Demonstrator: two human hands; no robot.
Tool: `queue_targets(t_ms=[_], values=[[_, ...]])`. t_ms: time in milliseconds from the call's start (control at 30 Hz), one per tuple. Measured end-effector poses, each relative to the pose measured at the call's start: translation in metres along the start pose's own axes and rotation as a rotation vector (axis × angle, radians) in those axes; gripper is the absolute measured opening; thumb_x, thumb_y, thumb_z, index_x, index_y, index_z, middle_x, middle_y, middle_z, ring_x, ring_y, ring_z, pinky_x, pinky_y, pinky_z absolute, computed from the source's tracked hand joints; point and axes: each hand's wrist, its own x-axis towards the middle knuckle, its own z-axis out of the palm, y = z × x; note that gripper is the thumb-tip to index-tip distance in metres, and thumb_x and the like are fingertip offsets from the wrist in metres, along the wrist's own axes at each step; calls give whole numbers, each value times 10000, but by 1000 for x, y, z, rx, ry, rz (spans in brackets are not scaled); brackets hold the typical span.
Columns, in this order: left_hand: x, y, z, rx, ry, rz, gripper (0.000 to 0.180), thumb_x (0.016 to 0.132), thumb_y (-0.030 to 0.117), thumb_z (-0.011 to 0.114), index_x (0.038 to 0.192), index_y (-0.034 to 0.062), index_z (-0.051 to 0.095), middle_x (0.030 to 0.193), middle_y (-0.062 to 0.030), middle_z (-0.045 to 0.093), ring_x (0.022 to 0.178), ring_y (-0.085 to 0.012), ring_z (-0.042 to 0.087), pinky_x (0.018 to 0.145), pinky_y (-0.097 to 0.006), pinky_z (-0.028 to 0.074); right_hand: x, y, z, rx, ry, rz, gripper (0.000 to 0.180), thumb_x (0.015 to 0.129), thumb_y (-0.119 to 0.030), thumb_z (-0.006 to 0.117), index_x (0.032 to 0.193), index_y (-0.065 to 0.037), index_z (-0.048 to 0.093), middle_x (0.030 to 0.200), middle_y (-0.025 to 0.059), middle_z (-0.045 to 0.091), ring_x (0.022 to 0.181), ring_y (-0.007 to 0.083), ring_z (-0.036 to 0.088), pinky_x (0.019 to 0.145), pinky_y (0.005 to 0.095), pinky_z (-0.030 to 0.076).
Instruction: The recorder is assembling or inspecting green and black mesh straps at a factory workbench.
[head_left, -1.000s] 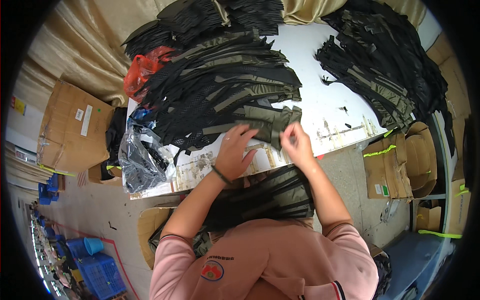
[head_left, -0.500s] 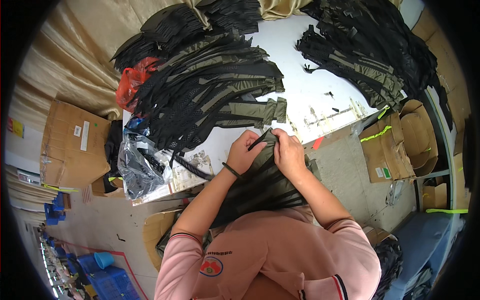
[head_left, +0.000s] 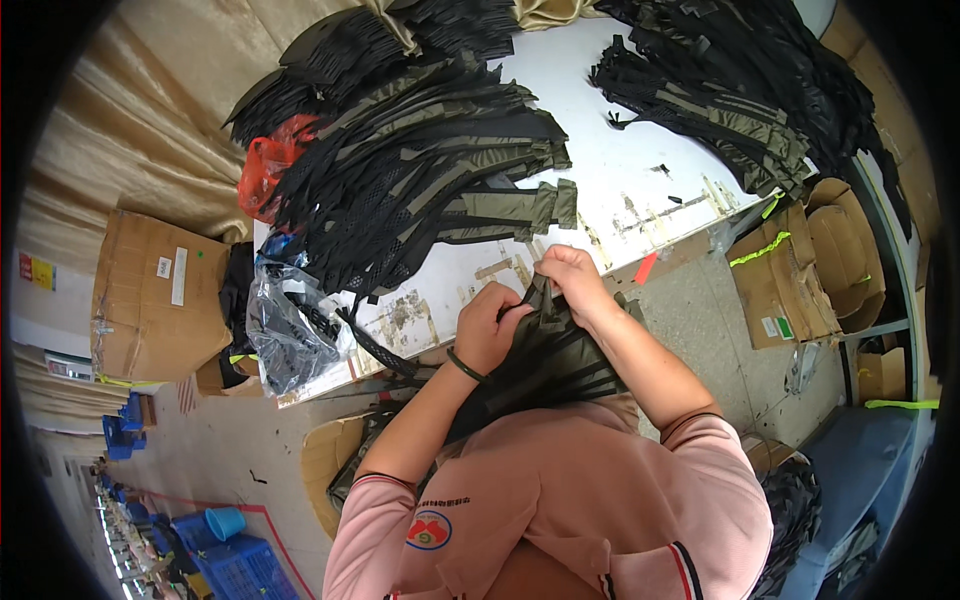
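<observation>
- Olive fabric piece with black straps (head_left: 545,330) is hanging just off the white table's (head_left: 620,190) near edge, over the lap.
- Left hand (head_left: 487,328) and right hand (head_left: 572,283) are pinching its top, fingers closed on it.
- Stacked strap pieces (head_left: 420,170) are lying farther back on the table.

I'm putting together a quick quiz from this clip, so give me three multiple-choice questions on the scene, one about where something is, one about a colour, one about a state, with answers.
1. Where is the red plastic bag?
A. at the left end of the piled straps on the table
B. on the floor by the blue crates
C. in the person's lap

2. What colour is the person's shirt?
A. white
B. pink
C. green

3. What are the two hands doing?
A. resting flat on the table
B. hanging free
C. both gripping one olive and black fabric piece

Answers: 1 A, it lies beside the black strap pile. 2 B, sleeves and back are pink. 3 C, left hand and right hand pinch its top edge.
</observation>
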Motion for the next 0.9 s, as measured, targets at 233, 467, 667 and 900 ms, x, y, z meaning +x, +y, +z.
queue_targets(t_ms=[233,467,667,900], values=[[-5,-11,-10,-318,-250,-409,81,840,42,634,847,38,553,745,18,532,682,-70,486,620,-201,392,-27,13,13,163,-133,116,134,865,-90,568,749,-38,606,705,-16,579,674,62,511,627,205,394],[-4,-22,-24,-881,-70,-550,84,900,-2,521,965,20,570,829,15,576,752,-57,522,697,-196,434,-37,15,-4,529,-630,366,208,903,-74,566,1106,-30,572,942,34,618,857,130,594,760,289,473],[-5,-21,-23,-892,-72,-522,95,917,23,508,999,20,556,855,-2,583,782,-73,537,729,-209,445,-41,4,7,647,-550,382,50,892,-40,564,937,-19,566,848,29,592,752,153,594,690,287,489],[-3,-7,-23,-481,-240,-369,175,906,123,587,1032,3,575,867,-9,609,790,-82,544,729,-235,451,-46,4,6,-526,-242,-265,46,913,-3,526,931,-43,513,745,-16,530,648,70,518,552,214,431]])
